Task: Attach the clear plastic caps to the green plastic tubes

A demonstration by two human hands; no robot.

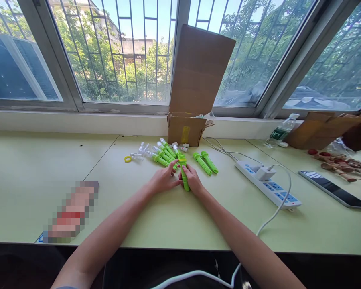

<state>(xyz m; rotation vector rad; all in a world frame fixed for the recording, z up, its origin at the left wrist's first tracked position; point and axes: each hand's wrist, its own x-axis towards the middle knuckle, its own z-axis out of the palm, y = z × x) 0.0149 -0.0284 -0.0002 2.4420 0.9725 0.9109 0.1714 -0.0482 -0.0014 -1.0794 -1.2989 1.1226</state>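
Upright between my hands is a green ribbed plastic handle (185, 181) with a yellow band near its top. My right hand (194, 180) is closed around its lower part. The fingers of my left hand (165, 178) are bent against its upper left side, near the yellow band. Just beyond the left hand lie several green handles with clear tips (159, 158), side by side. Two more green handles (205, 162) lie to the right of my hands. Loose clear plastic caps (142, 148) and a yellow ring (128, 159) sit at the left.
An open cardboard box (185, 130) stands against the window sill, small white pieces (184, 147) before it. Rightward are a white power strip (269, 186) with cables, a phone (333, 188), a water bottle (281, 130) and another carton (313, 130). A blurred-out item (74, 210) lies left.
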